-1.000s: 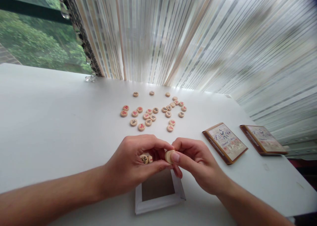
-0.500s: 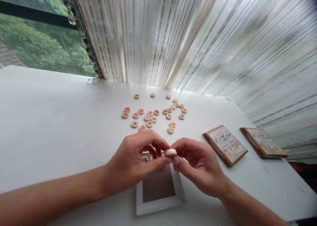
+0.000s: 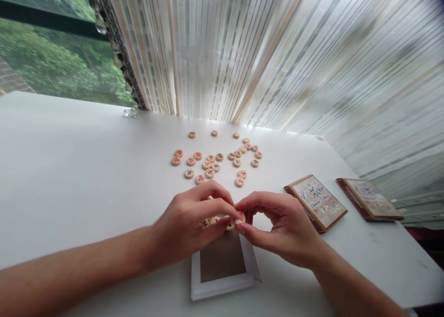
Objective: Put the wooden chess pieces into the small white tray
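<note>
The left hand [image 3: 183,229] was clenched on a short row of wooden xiangqi pieces [image 3: 215,220] (one red-marked disc [image 3: 240,218] pinched by the right hand [image 3: 286,231]), just above a white-framed tray [image 3: 225,291] on the bench [image 3: 69,146]. A loosened pinch could have let the round pieces slip and roll away

The white tabletop [image 3: 86,169] carries a white-framed panel [image 3: 196,270], the reference point. Wooden xiangqi pieces [image 3: 210,162] lie scattered beyond the panel. Two illustrated boxes [image 3: 315,203] [image 3: 369,199] lie flat to its right. A small glass object [image 3: 130,112] sits beyond it, farther left, at the rear edge.
</note>
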